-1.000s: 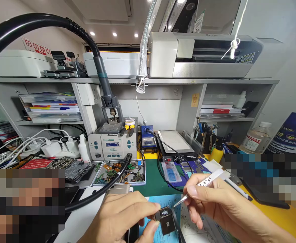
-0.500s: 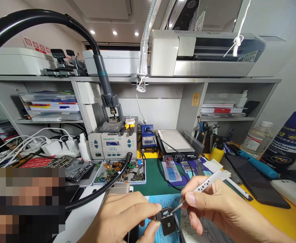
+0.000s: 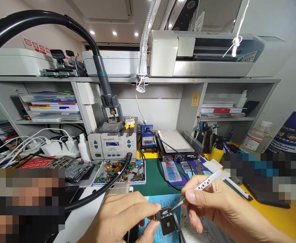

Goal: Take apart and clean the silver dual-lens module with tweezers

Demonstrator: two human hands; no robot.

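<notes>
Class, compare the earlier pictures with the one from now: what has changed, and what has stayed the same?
The tip of the tweezers has moved slightly down and left, to the edge of the black part; contact is too small to judge. Nothing was taken up or let go: the right hand still holds the tweezers, the left hand the part.

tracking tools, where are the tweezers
Head view, lower part, right of centre: the tweezers are in the right hand, tips by the small black part.
</notes>
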